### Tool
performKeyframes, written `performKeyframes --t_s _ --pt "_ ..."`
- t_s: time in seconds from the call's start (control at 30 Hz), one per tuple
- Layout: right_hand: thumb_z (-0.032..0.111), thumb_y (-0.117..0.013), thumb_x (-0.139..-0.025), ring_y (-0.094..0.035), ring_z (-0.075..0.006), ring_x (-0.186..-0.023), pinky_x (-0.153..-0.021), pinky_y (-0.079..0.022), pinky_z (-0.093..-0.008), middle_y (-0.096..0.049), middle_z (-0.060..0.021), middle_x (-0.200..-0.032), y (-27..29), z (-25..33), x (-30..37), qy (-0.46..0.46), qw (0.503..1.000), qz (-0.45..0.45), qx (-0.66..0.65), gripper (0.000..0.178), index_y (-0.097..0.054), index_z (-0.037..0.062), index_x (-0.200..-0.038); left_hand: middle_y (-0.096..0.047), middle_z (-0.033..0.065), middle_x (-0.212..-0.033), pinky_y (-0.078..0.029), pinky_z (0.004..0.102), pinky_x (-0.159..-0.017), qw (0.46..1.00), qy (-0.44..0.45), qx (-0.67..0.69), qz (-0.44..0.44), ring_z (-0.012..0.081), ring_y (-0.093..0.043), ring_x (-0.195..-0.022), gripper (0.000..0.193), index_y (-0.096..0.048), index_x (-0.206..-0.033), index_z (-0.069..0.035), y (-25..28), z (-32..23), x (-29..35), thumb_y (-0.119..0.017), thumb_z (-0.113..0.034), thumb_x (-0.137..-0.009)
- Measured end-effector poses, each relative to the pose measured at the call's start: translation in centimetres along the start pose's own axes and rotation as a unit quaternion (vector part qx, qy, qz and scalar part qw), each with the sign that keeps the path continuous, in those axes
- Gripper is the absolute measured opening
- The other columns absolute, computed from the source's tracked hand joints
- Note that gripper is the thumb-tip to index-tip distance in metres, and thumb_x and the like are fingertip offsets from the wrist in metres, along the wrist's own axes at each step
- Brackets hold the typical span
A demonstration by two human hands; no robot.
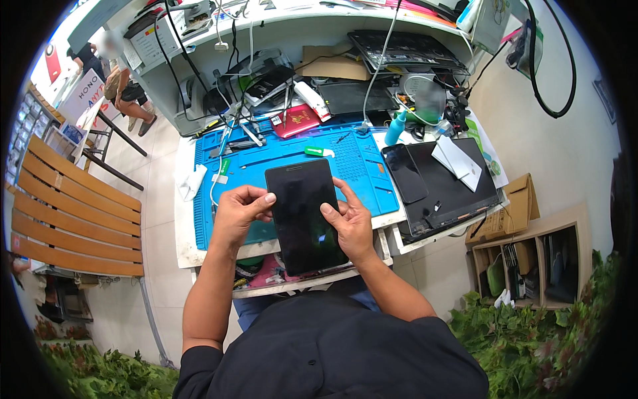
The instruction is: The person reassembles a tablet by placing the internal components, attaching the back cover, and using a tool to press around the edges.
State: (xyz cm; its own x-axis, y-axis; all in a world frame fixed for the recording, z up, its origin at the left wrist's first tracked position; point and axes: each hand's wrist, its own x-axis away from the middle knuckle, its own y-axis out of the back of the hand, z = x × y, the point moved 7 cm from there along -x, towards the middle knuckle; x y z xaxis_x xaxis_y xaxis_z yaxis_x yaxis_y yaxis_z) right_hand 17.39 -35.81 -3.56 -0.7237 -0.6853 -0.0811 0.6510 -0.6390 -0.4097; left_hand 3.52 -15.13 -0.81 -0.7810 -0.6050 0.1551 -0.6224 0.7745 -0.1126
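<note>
A black tablet [303, 223] with a dark screen is held upright in front of me, over the near edge of the workbench. My left hand [240, 211] pinches its upper left edge, the thumb at the rim of the screen. On the other side, my right hand [353, 225] grips the right edge, thumb on the front and fingers behind. Beneath and beyond the tablet lies a blue silicone work mat [266, 156], with a small green-and-white piece [319, 152] just past the tablet's top.
A black smartphone [405, 173] and white papers [457, 163] rest on a dark laptop panel [442, 199] at right. Behind the mat are a red booklet [296, 121], a teal bottle [395, 128] and hanging cables. A slatted wooden bench [76, 213] stands left; a person sits far left.
</note>
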Motion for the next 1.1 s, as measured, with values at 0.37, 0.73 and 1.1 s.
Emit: performKeyframes --t_s 0.37,0.73,1.1 --pt "0.007 -0.077 -0.106 -0.047 0.0021 -0.075 -0.065 -0.035 -0.017 -0.065 0.0046 -0.09 0.2 -0.2 -0.3 -0.004 1.0 0.002 0.013 0.066 -0.048 -0.0021 -0.164 -0.078 0.0073 -0.087 -0.062 0.0274 -0.065 0.999 0.016 0.028 0.005 0.0136 -0.074 -0.072 0.023 -0.077 -0.102 0.001 0.3 1.2 -0.3 -0.091 -0.016 -0.094" --pt "0.005 -0.076 -0.106 -0.049 0.0013 -0.077 -0.067 -0.037 -0.0178 -0.067 0.003 -0.093 0.1 -0.3 -0.2 -0.001 1.0 0.011 0.008 0.068 -0.045 -0.0027 -0.166 -0.078 0.0069 -0.088 -0.062 0.0278 -0.065 1.0 0.016 0.025 0.003 0.0134 -0.073 -0.072 0.023 -0.077 -0.102 0.001 0.6 1.6 -0.4 -0.091 -0.016 -0.094" --pt "0.007 -0.075 -0.107 -0.065 -0.0036 -0.09 -0.077 -0.048 -0.0189 -0.077 -0.0078 -0.108 -0.5 0.3 0.1 0.006 1.0 -0.003 0.009 0.07 -0.039 -0.0025 -0.166 -0.077 0.0056 -0.089 -0.062 0.0277 -0.067 1.0 -0.003 0.018 -0.006 0.012 -0.072 -0.073 0.026 -0.077 -0.106 0.001 0.3 1.3 -0.7 -0.091 -0.018 -0.094"
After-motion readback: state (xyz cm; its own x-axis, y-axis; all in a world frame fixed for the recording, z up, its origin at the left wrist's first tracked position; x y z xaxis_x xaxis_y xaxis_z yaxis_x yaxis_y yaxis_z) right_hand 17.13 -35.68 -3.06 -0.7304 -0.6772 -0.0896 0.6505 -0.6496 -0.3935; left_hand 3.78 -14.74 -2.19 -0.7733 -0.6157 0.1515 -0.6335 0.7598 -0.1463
